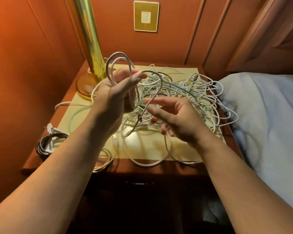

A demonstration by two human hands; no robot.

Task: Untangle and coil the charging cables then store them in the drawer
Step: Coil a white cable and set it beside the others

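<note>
Centre frame, on my nightstand's cream mat: tangled cables, thin round cords, mostly white, some pale green and black. My left hand grasps several loops of white cable; my right hand hangs released, fingers spread. Lower left: coiled black bundle. Upper left: polished brass lamp.

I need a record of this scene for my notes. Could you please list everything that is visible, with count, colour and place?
cable tangle: one pile, mostly white, on nightstand
white cable loops: a few, held up at left
coiled cable: one, black, nightstand's left edge
nightstand: one, brown
lamp: one, brass, back left
wall plate: one, gold, wall
bedding: white, right
left hand: grips the loops
right hand: fingers spread, over tangle
</note>
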